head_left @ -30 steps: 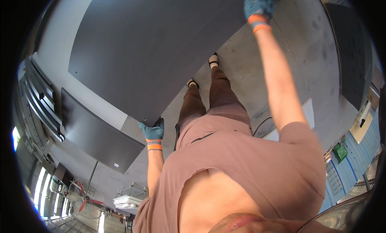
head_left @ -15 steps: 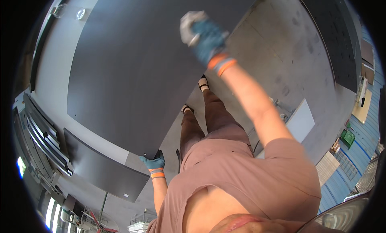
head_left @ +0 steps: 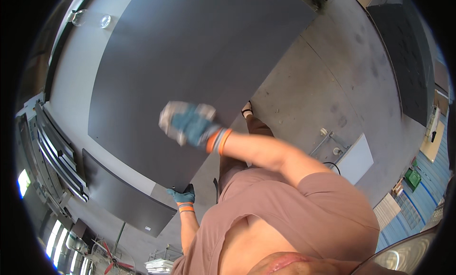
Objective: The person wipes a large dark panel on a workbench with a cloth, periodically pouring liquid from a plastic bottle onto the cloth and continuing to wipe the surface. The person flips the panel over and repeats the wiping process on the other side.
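A large dark grey panel (head_left: 199, 61) lies flat on a pale work surface (head_left: 76, 61) in front of me. My left hand (head_left: 182, 195), in a teal work glove with an orange and grey cuff, is closed on the panel's near corner. Over the panel's near part is my right hand (head_left: 194, 125), gloved the same way. It is closed round a crumpled whitish cloth (head_left: 169, 118), pressed flat or just above the surface; motion blur hides which. Small dark marks sit near the panel's near edge.
Another dark panel (head_left: 126, 192) stands at the left. Clear round glass-like objects (head_left: 105, 21) sit at the far left. A white board (head_left: 356, 158) leans by metal fittings on my right, and a black board (head_left: 399, 61) lies beyond. A fan (head_left: 114, 260) stands at lower left.
My right hand has swept with the cloth from the panel's far right edge toward me and to the left. My left hand stays at the near corner.
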`<move>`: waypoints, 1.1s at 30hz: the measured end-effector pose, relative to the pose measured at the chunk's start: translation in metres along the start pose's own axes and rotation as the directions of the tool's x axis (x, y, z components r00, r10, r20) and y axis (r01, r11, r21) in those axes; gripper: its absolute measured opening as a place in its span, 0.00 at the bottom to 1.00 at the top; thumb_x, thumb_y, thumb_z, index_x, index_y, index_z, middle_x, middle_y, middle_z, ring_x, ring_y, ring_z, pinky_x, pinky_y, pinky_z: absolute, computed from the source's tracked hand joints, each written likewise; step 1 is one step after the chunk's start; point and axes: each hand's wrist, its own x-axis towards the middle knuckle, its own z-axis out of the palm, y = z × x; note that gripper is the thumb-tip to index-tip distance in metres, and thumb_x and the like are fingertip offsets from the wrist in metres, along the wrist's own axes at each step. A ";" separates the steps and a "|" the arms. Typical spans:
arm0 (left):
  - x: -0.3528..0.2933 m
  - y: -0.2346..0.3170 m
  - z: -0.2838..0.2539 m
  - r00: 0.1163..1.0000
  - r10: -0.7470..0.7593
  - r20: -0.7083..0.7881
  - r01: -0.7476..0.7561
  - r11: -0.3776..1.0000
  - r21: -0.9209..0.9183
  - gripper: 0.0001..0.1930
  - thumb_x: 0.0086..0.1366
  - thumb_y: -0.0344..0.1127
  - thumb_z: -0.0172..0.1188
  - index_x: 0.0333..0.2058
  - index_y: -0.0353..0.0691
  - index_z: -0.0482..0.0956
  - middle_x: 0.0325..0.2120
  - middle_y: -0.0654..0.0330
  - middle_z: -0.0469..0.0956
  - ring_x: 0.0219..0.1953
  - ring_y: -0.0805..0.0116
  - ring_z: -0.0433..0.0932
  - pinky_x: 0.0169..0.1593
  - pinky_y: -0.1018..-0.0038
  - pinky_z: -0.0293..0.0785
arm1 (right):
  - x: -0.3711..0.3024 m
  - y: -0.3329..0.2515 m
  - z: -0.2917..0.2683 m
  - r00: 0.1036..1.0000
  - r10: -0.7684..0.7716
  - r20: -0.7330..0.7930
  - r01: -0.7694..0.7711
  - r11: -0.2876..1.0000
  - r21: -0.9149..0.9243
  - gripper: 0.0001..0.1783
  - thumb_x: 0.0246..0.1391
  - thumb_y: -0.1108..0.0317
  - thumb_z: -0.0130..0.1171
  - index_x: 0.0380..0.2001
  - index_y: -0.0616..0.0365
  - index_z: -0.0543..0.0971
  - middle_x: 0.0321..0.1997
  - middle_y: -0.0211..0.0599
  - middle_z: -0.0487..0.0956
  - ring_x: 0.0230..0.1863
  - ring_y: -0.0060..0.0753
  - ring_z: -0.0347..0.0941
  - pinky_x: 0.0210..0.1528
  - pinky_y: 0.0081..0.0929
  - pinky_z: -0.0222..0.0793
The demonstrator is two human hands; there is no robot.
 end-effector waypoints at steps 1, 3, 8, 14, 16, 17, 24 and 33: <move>0.001 -0.002 -0.005 1.000 0.022 0.022 -0.023 0.999 0.029 0.41 0.67 0.84 0.48 0.62 0.59 0.81 0.58 0.71 0.84 0.60 0.60 0.78 0.62 0.51 0.75 | -0.008 -0.032 0.017 0.893 0.010 0.451 -0.230 0.871 0.434 0.19 0.71 0.66 0.49 0.60 0.51 0.79 0.64 0.35 0.81 0.64 0.50 0.78 0.69 0.47 0.72; 0.003 0.000 -0.006 0.999 0.035 0.011 -0.035 0.998 0.045 0.41 0.68 0.84 0.47 0.62 0.59 0.81 0.58 0.72 0.84 0.59 0.61 0.79 0.61 0.52 0.75 | 0.003 -0.034 0.004 0.914 -0.013 0.405 -0.136 0.932 0.337 0.20 0.70 0.65 0.51 0.62 0.50 0.79 0.64 0.34 0.81 0.63 0.48 0.79 0.68 0.44 0.73; 0.008 -0.010 -0.002 0.997 0.054 -0.062 -0.056 0.998 -0.035 0.41 0.70 0.83 0.44 0.62 0.58 0.81 0.59 0.73 0.83 0.58 0.61 0.79 0.60 0.58 0.75 | 0.045 0.041 -0.105 0.996 -0.081 -0.027 0.069 0.947 -0.314 0.19 0.66 0.67 0.56 0.58 0.53 0.80 0.61 0.36 0.82 0.63 0.41 0.79 0.62 0.38 0.77; 0.023 -0.005 0.003 0.992 0.126 0.011 -0.126 0.992 -0.027 0.44 0.67 0.86 0.42 0.63 0.61 0.81 0.63 0.72 0.82 0.63 0.60 0.74 0.72 0.51 0.62 | 0.131 0.244 -0.354 0.849 0.111 -0.517 -0.519 0.365 -0.773 0.34 0.75 0.59 0.35 0.81 0.52 0.57 0.85 0.46 0.61 0.83 0.51 0.58 0.83 0.49 0.55; 0.018 -0.007 0.000 0.990 0.129 -0.052 -0.129 0.992 0.017 0.44 0.68 0.86 0.41 0.65 0.62 0.80 0.64 0.73 0.81 0.63 0.61 0.73 0.73 0.52 0.60 | 0.156 0.273 -0.338 0.843 0.090 -0.531 -0.524 0.365 -0.770 0.35 0.76 0.57 0.37 0.81 0.51 0.58 0.87 0.42 0.58 0.84 0.49 0.56 0.85 0.49 0.50; 0.011 -0.013 -0.005 0.987 0.131 -0.095 -0.129 0.991 0.029 0.44 0.68 0.85 0.41 0.66 0.63 0.80 0.65 0.73 0.81 0.64 0.62 0.72 0.73 0.52 0.59 | 0.173 0.253 -0.302 0.860 0.106 -0.499 -0.498 0.388 -0.776 0.34 0.76 0.56 0.38 0.81 0.51 0.60 0.86 0.41 0.59 0.84 0.49 0.56 0.85 0.48 0.50; -0.042 0.002 0.101 0.651 0.614 -0.445 -0.105 0.654 0.749 0.44 0.76 0.76 0.42 0.63 0.38 0.80 0.64 0.50 0.80 0.63 0.45 0.78 0.67 0.52 0.70 | 0.102 0.025 -0.024 0.974 -0.181 0.134 0.214 0.932 -0.294 0.20 0.67 0.63 0.55 0.60 0.52 0.79 0.60 0.41 0.82 0.59 0.49 0.80 0.63 0.45 0.77; -0.016 -0.001 0.180 -0.006 0.988 0.156 -0.256 -0.152 0.955 0.26 0.80 0.49 0.59 0.64 0.34 0.79 0.66 0.35 0.75 0.70 0.43 0.73 0.72 0.59 0.72 | 0.205 0.137 -0.174 0.969 -0.233 -0.084 0.081 0.619 -0.781 0.20 0.65 0.65 0.55 0.57 0.59 0.78 0.60 0.46 0.82 0.60 0.48 0.80 0.61 0.45 0.78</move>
